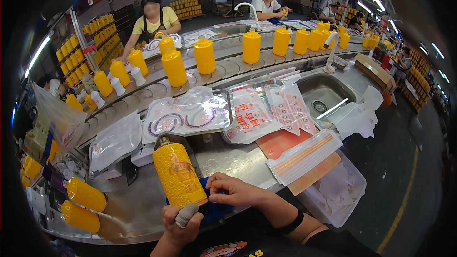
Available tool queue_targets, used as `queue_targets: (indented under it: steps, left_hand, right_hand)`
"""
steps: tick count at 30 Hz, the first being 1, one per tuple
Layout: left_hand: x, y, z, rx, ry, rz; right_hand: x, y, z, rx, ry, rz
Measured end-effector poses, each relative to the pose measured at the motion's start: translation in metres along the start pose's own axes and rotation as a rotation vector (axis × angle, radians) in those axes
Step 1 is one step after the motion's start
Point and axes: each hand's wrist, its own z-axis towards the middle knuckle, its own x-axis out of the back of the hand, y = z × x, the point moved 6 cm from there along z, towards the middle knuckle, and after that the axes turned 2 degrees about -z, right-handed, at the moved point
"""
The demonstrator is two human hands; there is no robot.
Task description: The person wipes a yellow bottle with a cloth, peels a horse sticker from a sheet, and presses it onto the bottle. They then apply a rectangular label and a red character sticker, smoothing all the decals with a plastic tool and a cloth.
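Lying bottles (85,194): two, yellow, near the left end of the steel counter (135,204).
Held bottle (177,171): yellow, embossed, tilted over the counter's near edge, neck pointing away and slightly left.
Left hand (182,222): fingers closed around the held bottle's base, a grey cover (186,215) on one digit.
Blue pad (216,211): beneath the bottle's base, at the near edge.
Right hand (234,191): fingers half curled, tips beside the base's right edge; cannot tell whether they touch or pinch it.
Sink (347,96): toward the counter's far right corner.
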Motion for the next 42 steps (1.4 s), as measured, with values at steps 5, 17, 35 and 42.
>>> queue_targets:
  steps: [5, 17, 35, 42]
  left_hand:
    - [0.000, 0.000, 0.000, 0.035, 0.024, -0.020]
    - [0.000, 0.003, 0.003, 0.025, 0.046, -0.063]
    - [0.001, -0.014, -0.015, 0.037, 0.020, -0.010]
    - [0.007, -0.014, -0.013, 0.032, 0.022, -0.034]
  right_hand:
    - [0.001, -0.002, 0.000, 0.083, -0.001, 0.048]
    - [0.002, -0.001, -0.001, 0.096, 0.004, 0.049]
    - [-0.012, 0.002, 0.013, 0.111, 0.005, 0.045]
    - [-0.014, 0.000, 0.016, 0.112, 0.005, 0.019]
